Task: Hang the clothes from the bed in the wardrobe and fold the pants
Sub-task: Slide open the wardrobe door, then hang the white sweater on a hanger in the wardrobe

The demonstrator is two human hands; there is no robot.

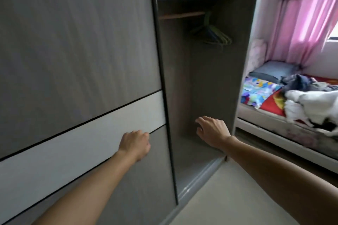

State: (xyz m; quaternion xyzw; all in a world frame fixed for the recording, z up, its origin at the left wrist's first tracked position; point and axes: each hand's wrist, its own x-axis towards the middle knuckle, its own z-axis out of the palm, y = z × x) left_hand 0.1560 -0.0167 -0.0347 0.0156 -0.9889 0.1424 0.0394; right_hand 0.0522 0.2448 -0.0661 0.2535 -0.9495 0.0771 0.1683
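Clothes [311,100] on bed [265,115], well apart from hands [134,145] [213,131] at wardrobe [201,78].

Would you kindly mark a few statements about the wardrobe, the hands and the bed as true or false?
1. The wardrobe's sliding door is fully closed. False: it stands slid aside, baring a compartment.
2. Bare hangers hang on the rail inside. True.
3. A pile of clothes lies on the bed. True.
4. The right hand holds a shirt. False: it holds nothing, in front of the open compartment.
5. The left hand touches the sliding door. True.
6. The curtain is green. False: it is pink.
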